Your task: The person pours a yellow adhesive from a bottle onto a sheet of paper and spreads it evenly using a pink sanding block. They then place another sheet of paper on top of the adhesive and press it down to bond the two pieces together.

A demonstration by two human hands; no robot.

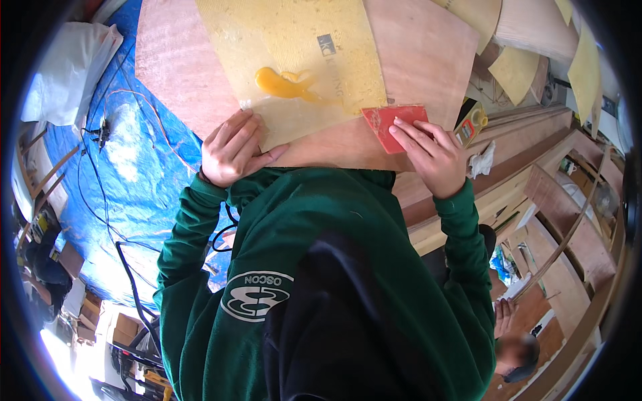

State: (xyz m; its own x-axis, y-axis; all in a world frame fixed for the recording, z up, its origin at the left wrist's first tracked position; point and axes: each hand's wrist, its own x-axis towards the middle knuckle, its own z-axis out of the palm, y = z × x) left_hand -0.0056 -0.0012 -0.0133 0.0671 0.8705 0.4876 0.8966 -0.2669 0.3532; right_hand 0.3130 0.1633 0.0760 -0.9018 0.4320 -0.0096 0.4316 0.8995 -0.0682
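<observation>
A yellowish translucent sheet [296, 123] with print on it lies over a pale plywood panel [426, 65] in front of my body. On the sheet sits a thick puddle of amber, glue-like liquid [281, 84], with a thinner smear trailing to the right. My left hand [230, 148] holds the sheet's near left corner, its thumb lying along the panel's front edge. In my right hand [435, 158] is a flat red spreader [377, 126], its far edge touching the sheet's near right corner. My fingertips rest on the spreader's upper face.
Blue tarpaulin [125, 150] covers the floor at left, crossed by cables and a socket strip [102, 134]. Right of the panel stand a yellow-and-black can [470, 124] and long timbers [516, 123]. More yellowish sheets [516, 70] hang behind. Another person's hand [504, 316] shows lower right.
</observation>
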